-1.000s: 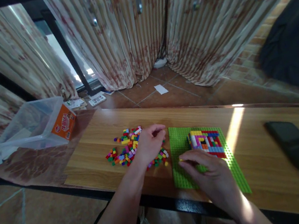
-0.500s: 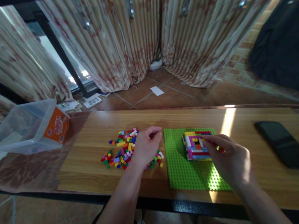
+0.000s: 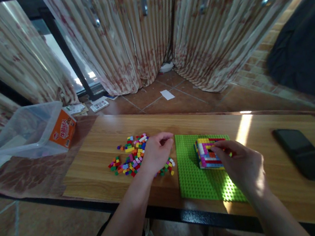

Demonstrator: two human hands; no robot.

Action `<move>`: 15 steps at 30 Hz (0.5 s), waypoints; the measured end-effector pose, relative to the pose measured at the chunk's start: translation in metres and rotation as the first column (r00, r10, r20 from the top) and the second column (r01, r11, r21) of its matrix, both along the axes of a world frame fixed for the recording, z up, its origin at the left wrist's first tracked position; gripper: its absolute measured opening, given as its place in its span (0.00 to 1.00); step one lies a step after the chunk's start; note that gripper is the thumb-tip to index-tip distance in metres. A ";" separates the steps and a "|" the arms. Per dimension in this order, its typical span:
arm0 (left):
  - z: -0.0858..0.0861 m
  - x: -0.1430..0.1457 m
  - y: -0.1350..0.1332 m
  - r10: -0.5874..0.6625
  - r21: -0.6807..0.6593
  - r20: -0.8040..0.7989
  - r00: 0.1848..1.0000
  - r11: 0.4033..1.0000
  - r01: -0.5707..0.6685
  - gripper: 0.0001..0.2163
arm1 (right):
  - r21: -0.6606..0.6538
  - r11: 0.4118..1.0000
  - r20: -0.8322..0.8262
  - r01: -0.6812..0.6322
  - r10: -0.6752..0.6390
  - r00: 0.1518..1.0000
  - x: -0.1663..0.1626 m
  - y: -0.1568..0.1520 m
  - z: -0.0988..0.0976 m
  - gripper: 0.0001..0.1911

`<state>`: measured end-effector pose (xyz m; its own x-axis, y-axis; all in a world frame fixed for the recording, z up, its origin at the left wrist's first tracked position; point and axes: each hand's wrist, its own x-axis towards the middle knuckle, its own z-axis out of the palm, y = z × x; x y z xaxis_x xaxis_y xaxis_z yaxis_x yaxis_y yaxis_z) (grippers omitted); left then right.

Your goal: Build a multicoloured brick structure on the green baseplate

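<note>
Tub [image 3: 31,151], contents unclear; loose bricks [image 3: 135,162] outside; right fingers [image 3: 223,145] at brick stack [image 3: 209,158].

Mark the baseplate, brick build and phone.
Baseplate [image 3: 195,180]: head view, on its bare studs.
Brick build [image 3: 207,158]: head view, on its uncovered top.
Phone [image 3: 308,155]: head view, mid-screen.

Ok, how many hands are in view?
2: the left hand by the loose bricks, the right hand at the brick block on the green plate. Some fingers are hidden.
</note>
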<state>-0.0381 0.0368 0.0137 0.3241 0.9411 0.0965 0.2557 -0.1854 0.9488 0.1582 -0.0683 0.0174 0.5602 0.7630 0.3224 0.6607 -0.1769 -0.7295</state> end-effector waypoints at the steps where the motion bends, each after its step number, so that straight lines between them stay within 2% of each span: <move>1: 0.000 0.000 0.000 0.000 0.004 -0.005 1.000 1.000 0.000 0.09 | 0.000 1.000 -0.005 0.001 -0.001 1.000 0.000 0.000 0.000 0.10; 10: -0.002 0.001 0.001 -0.006 0.022 -0.028 1.000 1.000 0.007 0.09 | -0.026 1.000 0.015 0.007 -0.007 1.000 0.005 -0.005 0.001 0.12; 15: -0.003 0.001 0.002 -0.008 0.025 -0.039 0.999 1.000 0.009 0.09 | -0.050 0.998 -0.051 0.044 -0.047 0.998 0.002 -0.002 0.002 0.11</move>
